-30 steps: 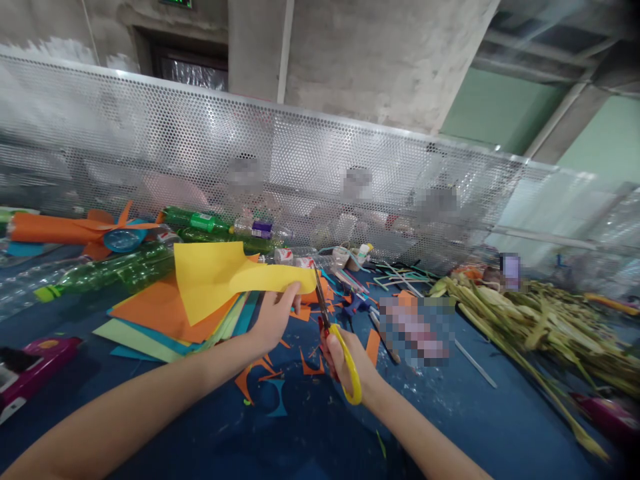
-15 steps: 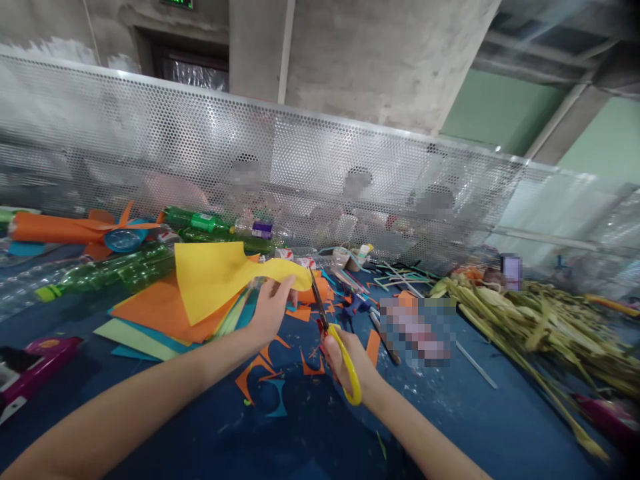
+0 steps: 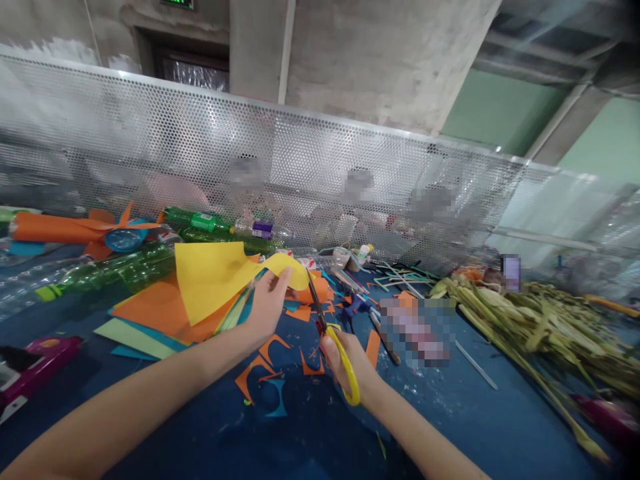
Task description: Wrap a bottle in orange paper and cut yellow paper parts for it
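Note:
My left hand (image 3: 269, 303) pinches a sheet of yellow paper (image 3: 213, 277) near its narrow, curved right end. The wide part of the sheet reaches left over a stack of coloured paper (image 3: 155, 307) in orange, blue and pale green. My right hand (image 3: 347, 360) is closed round the yellow handles of a pair of scissors (image 3: 349, 370). The dark blades point up and away, their tips at the right edge of the yellow paper's curved end. Orange paper scraps (image 3: 260, 367) and a blue scrap (image 3: 277, 398) lie on the table below my hands.
Green plastic bottles (image 3: 120, 267) and an orange paper roll (image 3: 60, 228) lie at the left. A purple tool (image 3: 43, 363) sits at the left edge. Dried husks (image 3: 520, 320) cover the right side. Behind the table stands a perforated metal screen (image 3: 190, 147), with people beyond it.
The curved end of the yellow paper has bent and shifted slightly left with my left hand's fingers. The scissors have barely moved, their tips still at the paper's edge.

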The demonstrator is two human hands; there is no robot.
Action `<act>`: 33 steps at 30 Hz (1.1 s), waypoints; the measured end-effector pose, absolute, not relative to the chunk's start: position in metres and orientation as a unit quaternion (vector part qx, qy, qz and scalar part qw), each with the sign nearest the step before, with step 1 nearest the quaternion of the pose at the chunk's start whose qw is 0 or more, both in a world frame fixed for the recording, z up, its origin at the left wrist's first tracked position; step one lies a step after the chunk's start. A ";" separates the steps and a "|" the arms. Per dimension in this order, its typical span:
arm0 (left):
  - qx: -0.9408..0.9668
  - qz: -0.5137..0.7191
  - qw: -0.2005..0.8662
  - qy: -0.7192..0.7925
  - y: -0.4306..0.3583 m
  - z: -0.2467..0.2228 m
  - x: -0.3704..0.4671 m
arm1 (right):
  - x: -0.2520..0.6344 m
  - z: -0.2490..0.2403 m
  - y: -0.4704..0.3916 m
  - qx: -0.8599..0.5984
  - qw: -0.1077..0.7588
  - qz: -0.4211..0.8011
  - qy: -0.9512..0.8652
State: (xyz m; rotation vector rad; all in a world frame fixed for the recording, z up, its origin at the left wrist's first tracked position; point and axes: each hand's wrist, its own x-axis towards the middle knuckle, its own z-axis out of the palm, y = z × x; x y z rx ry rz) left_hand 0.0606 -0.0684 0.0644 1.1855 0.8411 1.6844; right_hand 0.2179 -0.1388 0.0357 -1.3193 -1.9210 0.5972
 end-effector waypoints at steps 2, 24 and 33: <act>0.480 0.679 0.440 0.340 -0.067 0.064 0.060 | 0.218 0.034 -0.138 -0.513 0.362 0.232 -0.743; 0.593 0.612 0.350 0.389 -0.063 0.060 0.055 | 0.222 0.025 -0.133 -0.497 0.331 0.275 -0.754; 0.608 0.601 0.323 0.406 -0.068 0.064 0.055 | 0.222 0.024 -0.133 -0.491 0.342 0.283 -0.750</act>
